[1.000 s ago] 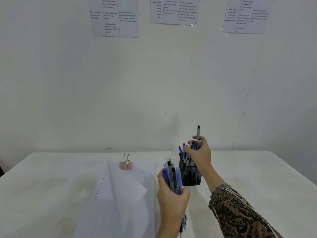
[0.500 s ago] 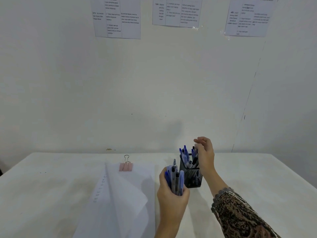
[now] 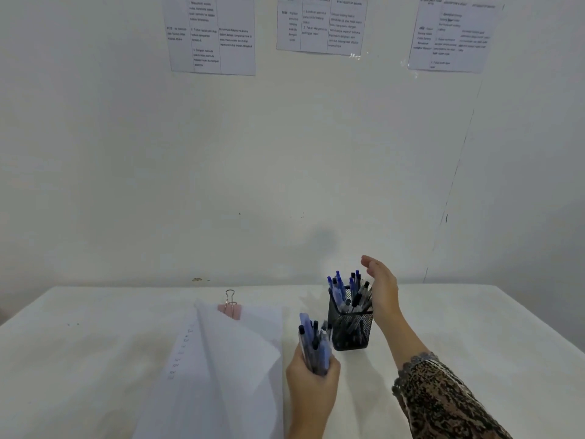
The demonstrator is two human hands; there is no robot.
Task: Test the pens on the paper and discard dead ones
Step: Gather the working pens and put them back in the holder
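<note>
White wall (image 3: 221, 169) is filling most of our view, with three printed sheets (image 3: 212, 36) taped high on it, and a white table (image 3: 95, 359) is lying below.

Our left hand (image 3: 311, 380) is gripping a bundle of pens (image 3: 311, 342). Its fingers and thumb are curling round the barrels, and the blue and dark ends are sticking up out of the fist, tilting slightly away from us.

Just beyond that grip and a little to its right, a black mesh cup (image 3: 349, 331) is standing upright on the table. The standing pens (image 3: 343, 288) in it are fanning out above its rim.

Our right hand (image 3: 381, 289) is hovering on the far side of the cup from the grip. Its fingers are relaxed and loosely spread, the palm is facing the pens, and it is holding nothing. Its heel is sitting just beside the cup's rim, and we cannot tell whether it is touching. A patterned sleeve (image 3: 443, 403) is covering that forearm.

To the left of the grip, near but apart from it, the paper (image 3: 228, 359) is lying on the table, its top sheet folding up in a loose peak. A pink binder clip (image 3: 230, 307) is biting the far edge of the stack, beyond the grip and to its left.
</note>
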